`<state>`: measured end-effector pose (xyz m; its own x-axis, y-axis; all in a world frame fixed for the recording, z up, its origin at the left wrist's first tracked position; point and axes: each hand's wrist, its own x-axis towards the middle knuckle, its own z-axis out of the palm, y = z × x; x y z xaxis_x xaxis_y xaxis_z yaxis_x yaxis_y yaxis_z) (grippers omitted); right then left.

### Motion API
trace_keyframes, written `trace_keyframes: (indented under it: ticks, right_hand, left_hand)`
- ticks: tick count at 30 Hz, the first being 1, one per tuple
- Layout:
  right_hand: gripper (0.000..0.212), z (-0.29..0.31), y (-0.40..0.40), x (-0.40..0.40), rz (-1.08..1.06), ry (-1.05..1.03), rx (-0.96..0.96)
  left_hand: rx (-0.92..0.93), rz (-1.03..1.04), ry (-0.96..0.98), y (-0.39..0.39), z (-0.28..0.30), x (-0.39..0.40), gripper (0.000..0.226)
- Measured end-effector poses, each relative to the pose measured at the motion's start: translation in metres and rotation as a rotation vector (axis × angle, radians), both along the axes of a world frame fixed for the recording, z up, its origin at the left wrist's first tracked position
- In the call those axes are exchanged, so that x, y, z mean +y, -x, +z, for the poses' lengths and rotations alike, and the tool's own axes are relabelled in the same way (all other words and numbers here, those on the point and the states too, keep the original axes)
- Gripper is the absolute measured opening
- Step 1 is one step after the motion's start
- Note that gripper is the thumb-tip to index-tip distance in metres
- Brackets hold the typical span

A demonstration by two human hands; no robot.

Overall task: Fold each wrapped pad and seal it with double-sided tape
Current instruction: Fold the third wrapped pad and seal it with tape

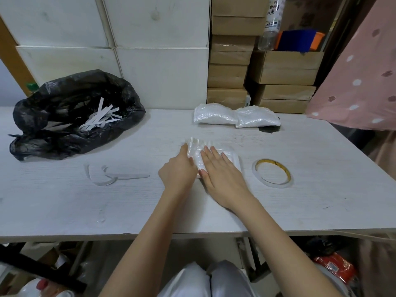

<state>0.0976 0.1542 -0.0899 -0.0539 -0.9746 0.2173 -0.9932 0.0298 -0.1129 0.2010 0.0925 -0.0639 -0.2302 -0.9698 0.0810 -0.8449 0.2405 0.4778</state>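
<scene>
A pad in clear plastic wrap point(232, 158) lies on the white table point(85, 202) at its middle. My right hand point(220, 173) lies flat on top of it, fingers spread, pressing it down. My left hand point(179, 171) pinches the wrap's left edge and curls it over. A ring of double-sided tape point(272, 172) lies flat just right of the pad. Two more wrapped pads point(235, 117) sit side by side at the table's back.
A black rubbish bag point(70, 116) with white paper strips stands at the back left. Peeled backing strips point(111, 177) lie left of my hands. Cardboard boxes point(231, 61) are stacked behind the table. Pink fabric point(360, 82) hangs at the right.
</scene>
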Motion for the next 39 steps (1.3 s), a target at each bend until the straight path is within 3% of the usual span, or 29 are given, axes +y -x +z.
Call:
trace_keyframes:
  ticks: [3,7,8,10,12,14,17,19,22,24,25,27,30,32,39]
  right_hand:
    - [0.067,0.004,0.001,0.002,-0.006,-0.056,-0.065]
    - [0.055,0.01,0.002,0.004,0.011,-0.144,-0.126]
    - [0.055,0.011,0.002,0.005,0.017,-0.149,-0.136]
    - [0.055,0.012,0.003,0.004,0.021,-0.147,-0.148]
    - [0.055,0.01,0.004,0.002,0.023,-0.146,-0.156]
    - [0.056,0.01,0.006,0.001,0.028,-0.164,-0.183]
    - [0.057,0.011,0.009,0.003,0.052,-0.219,-0.227]
    - [0.057,0.016,0.013,0.005,0.078,-0.254,-0.42]
    - [0.051,0.033,0.024,0.015,0.045,-0.28,-1.008]
    - [0.046,0.045,0.03,0.024,0.031,-0.205,-1.167]
    - [0.046,0.05,0.029,0.027,0.045,-0.202,-1.144]
    - [0.047,0.054,0.021,0.03,0.121,-0.262,-0.897]
    - [0.048,0.04,0.012,0.03,0.156,-0.315,-0.512]
    - [0.051,0.026,0.011,0.032,0.117,-0.306,-0.387]
    - [0.05,0.021,0.016,0.029,0.122,-0.3,-0.456]
  left_hand:
    - [-0.002,-0.031,-0.076,-0.005,0.005,-0.005,0.042]
    - [0.247,-0.077,-0.34,-0.018,0.02,-0.025,0.039]
    - [0.217,-0.08,-0.324,-0.02,0.027,-0.027,0.043]
    - [-0.084,-0.096,-0.037,-0.023,0.038,-0.021,0.043]
    - [-0.216,-0.278,0.169,-0.023,0.041,-0.002,0.046]
    - [-0.228,-0.552,0.097,-0.02,0.025,0.017,0.058]
    - [-0.137,-0.606,-0.064,-0.019,-0.007,0.025,0.061]
    - [-0.105,-0.576,-0.049,-0.02,-0.018,0.026,0.06]
    - [-0.145,-0.566,-0.015,-0.019,-0.021,0.028,0.062]
    - [-0.168,-0.554,-0.007,-0.018,-0.021,0.03,0.068]
    - [-0.175,-0.55,0.004,-0.018,-0.022,0.03,0.074]
    - [-0.19,-0.55,0.027,-0.017,-0.023,0.029,0.082]
    - [-0.214,-0.556,0.048,-0.016,-0.026,0.027,0.072]
    - [-0.223,-0.557,0.052,-0.017,-0.026,0.027,0.065]
    - [-0.168,-0.599,-0.048,-0.019,-0.018,0.024,0.059]
